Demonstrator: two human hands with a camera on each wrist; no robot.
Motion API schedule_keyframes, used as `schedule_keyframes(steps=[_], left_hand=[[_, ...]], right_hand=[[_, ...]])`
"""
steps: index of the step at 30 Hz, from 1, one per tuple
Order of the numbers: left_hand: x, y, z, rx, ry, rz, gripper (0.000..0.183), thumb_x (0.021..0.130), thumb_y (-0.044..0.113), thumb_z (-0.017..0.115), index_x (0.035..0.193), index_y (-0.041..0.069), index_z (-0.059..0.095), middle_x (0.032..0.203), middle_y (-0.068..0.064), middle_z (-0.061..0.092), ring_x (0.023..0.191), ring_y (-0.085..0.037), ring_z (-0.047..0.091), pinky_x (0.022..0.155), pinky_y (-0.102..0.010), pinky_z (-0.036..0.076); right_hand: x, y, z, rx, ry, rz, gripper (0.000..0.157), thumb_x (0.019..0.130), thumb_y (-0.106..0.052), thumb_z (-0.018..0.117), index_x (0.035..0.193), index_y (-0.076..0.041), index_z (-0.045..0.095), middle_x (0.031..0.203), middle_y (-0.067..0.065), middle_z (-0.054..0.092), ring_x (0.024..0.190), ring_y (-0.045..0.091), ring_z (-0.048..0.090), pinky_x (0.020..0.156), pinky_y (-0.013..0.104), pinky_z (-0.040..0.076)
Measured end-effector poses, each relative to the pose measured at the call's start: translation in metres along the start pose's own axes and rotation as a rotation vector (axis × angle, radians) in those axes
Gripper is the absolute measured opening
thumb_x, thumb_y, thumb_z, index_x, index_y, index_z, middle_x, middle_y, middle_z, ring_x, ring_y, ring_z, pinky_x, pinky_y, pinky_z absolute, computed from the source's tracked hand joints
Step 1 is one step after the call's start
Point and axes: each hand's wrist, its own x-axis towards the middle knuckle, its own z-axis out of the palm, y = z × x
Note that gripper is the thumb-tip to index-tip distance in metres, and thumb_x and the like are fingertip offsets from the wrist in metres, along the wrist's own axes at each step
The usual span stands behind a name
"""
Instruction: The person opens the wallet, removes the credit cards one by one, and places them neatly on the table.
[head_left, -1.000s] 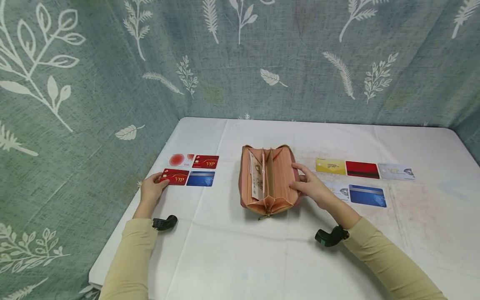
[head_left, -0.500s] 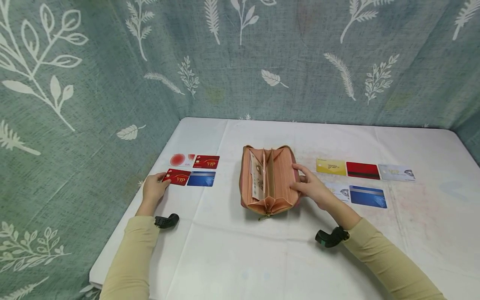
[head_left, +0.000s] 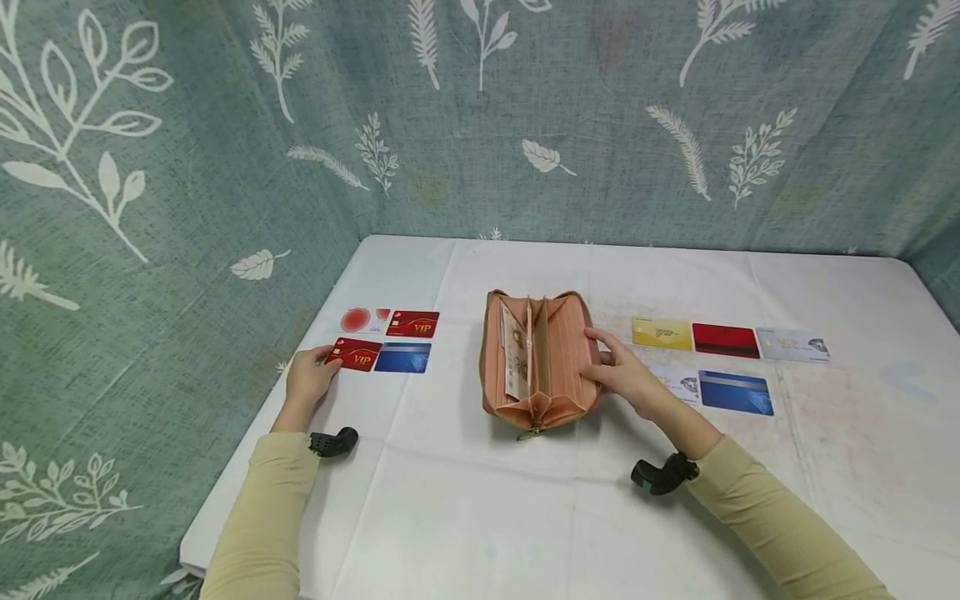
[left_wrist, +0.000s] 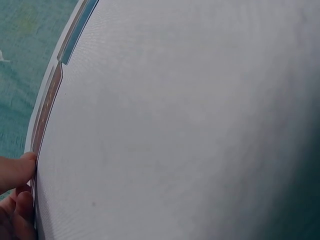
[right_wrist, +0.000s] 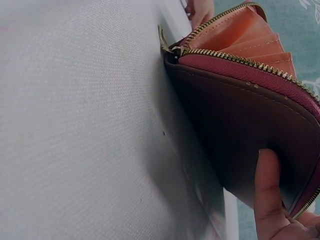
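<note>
An unzipped pink wallet stands open on the table, several compartments fanned apart and a banknote in the left one. My right hand grips its right side; in the right wrist view, the thumb lies against the dark outer cover. At the left, my left hand pinches the left end of a red VIP card, which lies nearly flat on the cloth. Seen from the left wrist, the thumb is at the card's edge, with other fingers curled below.
Beside the held card are a blue card, a second red VIP card and a white card with red circles. Right of the wallet lie yellow, red, silver, blue and partly hidden white cards.
My left hand has shifted slightly to the right and covers a bit more of the red card's left end. The right hand and wallet have stayed in place.
</note>
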Motion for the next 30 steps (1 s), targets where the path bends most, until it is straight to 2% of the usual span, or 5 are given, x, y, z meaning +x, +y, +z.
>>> schedule_keyframes(steps=[4, 12, 19, 30], left_hand=[[-0.0003, 0.0007, 0.0001, -0.001, -0.008, -0.002, 0.045, 0.092, 0.017, 0.053, 0.130, -0.006, 0.045, 0.133, -0.027, 0.043, 0.123, -0.040, 0.038, 0.100, -0.051, 0.031], [-0.0039, 0.0059, -0.0002, -0.023, -0.026, -0.057, 0.054, 0.089, 0.021, 0.059, 0.132, -0.006, 0.042, 0.132, -0.027, 0.044, 0.118, -0.038, 0.042, 0.096, -0.049, 0.037], [-0.0054, 0.0063, -0.0013, 0.014, -0.012, -0.034, 0.052, 0.088, 0.022, 0.060, 0.129, -0.008, 0.045, 0.128, -0.028, 0.047, 0.113, -0.038, 0.044, 0.094, -0.050, 0.038], [-0.0093, 0.0091, -0.0049, 0.003, -0.053, -0.056, 0.055, 0.089, 0.022, 0.058, 0.129, -0.011, 0.041, 0.129, -0.030, 0.043, 0.113, -0.039, 0.042, 0.096, -0.050, 0.037]], right_hand=[[0.0008, 0.0007, -0.0004, 0.003, -0.005, -0.005, 0.067, 0.089, -0.008, 0.055, 0.145, -0.011, 0.017, 0.121, 0.029, 0.047, 0.083, 0.012, 0.059, 0.069, 0.027, 0.050], [0.0006, 0.0009, 0.0005, -0.003, -0.003, -0.004, 0.067, 0.089, -0.008, 0.055, 0.145, -0.011, 0.018, 0.115, 0.025, 0.050, 0.078, 0.011, 0.059, 0.067, 0.027, 0.049], [0.0005, 0.0039, -0.0011, 0.022, -0.015, -0.023, 0.067, 0.090, -0.007, 0.053, 0.145, -0.008, 0.015, 0.124, 0.031, 0.045, 0.081, 0.011, 0.060, 0.068, 0.027, 0.049], [0.0007, 0.0018, -0.0003, 0.021, -0.002, -0.012, 0.066, 0.090, -0.007, 0.053, 0.145, -0.011, 0.018, 0.125, 0.030, 0.046, 0.082, 0.013, 0.060, 0.069, 0.028, 0.050]])
